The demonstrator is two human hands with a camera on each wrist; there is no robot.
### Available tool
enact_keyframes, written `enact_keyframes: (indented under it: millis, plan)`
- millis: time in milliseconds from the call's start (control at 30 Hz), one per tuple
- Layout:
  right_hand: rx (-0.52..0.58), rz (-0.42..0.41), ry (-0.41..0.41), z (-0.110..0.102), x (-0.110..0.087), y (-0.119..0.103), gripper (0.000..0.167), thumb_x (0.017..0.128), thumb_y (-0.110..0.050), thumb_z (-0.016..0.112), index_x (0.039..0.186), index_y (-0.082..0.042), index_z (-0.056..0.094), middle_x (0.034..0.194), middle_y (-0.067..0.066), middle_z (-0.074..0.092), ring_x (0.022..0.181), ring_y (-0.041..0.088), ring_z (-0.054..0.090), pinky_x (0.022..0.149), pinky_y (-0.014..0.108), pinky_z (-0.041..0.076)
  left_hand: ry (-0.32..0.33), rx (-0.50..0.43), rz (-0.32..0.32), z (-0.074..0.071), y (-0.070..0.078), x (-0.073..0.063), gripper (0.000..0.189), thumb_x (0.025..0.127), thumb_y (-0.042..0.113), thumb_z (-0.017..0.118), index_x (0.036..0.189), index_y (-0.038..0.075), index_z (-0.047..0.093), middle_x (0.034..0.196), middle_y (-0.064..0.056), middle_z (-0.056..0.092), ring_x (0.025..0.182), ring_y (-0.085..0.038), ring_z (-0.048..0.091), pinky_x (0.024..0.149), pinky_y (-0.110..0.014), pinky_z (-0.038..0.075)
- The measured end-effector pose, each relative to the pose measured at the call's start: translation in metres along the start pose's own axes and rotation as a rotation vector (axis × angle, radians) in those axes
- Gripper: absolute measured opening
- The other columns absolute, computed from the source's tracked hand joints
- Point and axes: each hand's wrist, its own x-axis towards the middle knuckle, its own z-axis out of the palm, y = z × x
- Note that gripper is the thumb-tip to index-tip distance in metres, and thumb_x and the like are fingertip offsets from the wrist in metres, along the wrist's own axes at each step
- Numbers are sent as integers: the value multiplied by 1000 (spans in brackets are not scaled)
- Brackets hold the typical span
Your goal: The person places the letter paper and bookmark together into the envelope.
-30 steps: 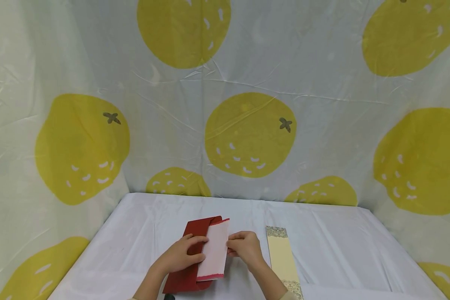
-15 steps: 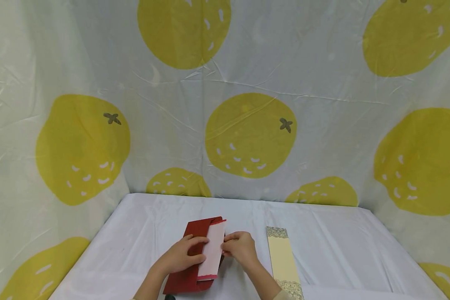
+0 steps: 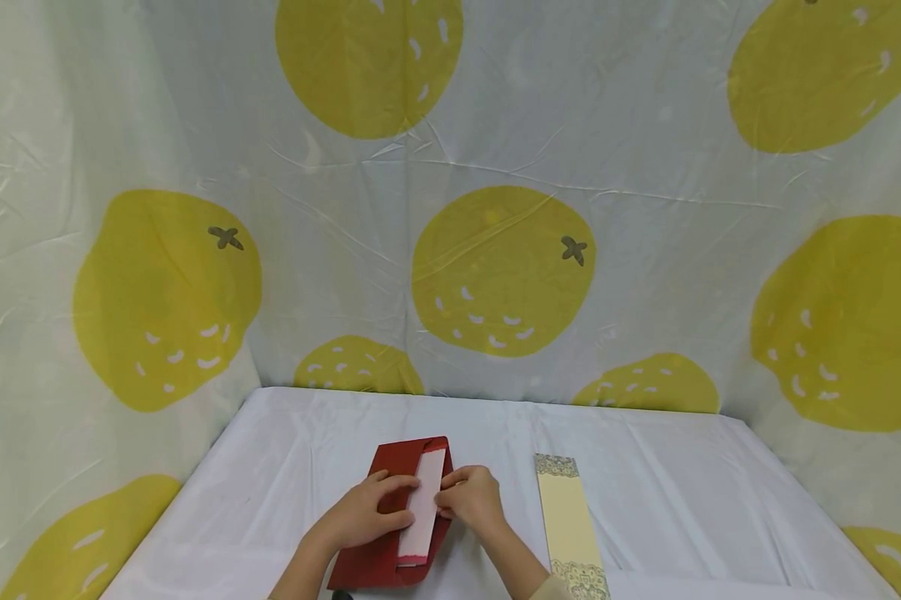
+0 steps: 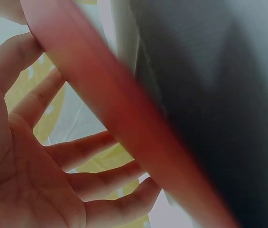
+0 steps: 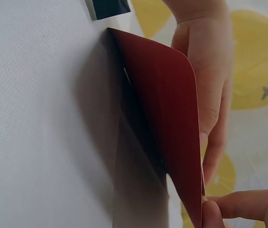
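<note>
A red envelope point(image 3: 375, 550) lies on the white-covered table at the front middle. From its right-hand opening sticks a pale pink card point(image 3: 423, 508) with ragged red ends, partly hidden inside. My left hand point(image 3: 367, 510) rests on the envelope, fingertips and thumb near the card's left side; the left wrist view shows the hand's point(image 4: 53, 156) fairly straight fingers touching the red paper point(image 4: 119, 114). With my right hand point(image 3: 471, 500) I pinch the card's right edge. In the right wrist view the red flap point(image 5: 167, 80) stands slanted above the cloth, fingers point(image 5: 247, 204) at its edge.
To the right lies a long cream strip point(image 3: 568, 517) with ornate patterned ends. A small dark object point(image 3: 341, 595) peeks in at the bottom edge. Behind and beside the table hangs a white curtain point(image 3: 330, 275) printed with yellow fruit.
The pink card has slid left, deeper into the envelope, and my right hand has moved left with it. More of the red flap shows on the right. My left hand stays in place.
</note>
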Motion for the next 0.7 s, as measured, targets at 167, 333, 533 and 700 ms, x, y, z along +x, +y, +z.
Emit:
enact_keyframes:
  millis: [167,333,533,700]
  plan:
    - [14,11,-12,4,1,1,13,70,11,72,82,9,66,71,10,61,53,14,65,54,29,56,3,1,-5,0,1,-1,46,88,38,71,130,23,61,138,-25,48,131,-50,38,92,-69,38]
    - [27,27,-17,7,2,2,14,71,13,72,82,9,66,72,11,61,55,15,65,55,30,57,2,8,1,0,2,-1,47,87,37,71,130,24,61,138,-27,47,129,-51,39,92,-69,38]
    - [50,38,-25,12,4,6,15,70,14,72,82,9,65,72,12,60,55,16,65,55,30,57,4,13,3,0,2,-2,46,88,37,71,131,24,61,138,-27,47,128,-51,40,91,-69,39]
    - [72,37,-44,15,6,9,16,69,15,71,83,9,66,72,12,61,56,16,66,56,31,57,13,31,22,0,2,-1,47,88,37,71,131,22,61,137,-28,47,126,-51,42,91,-68,39]
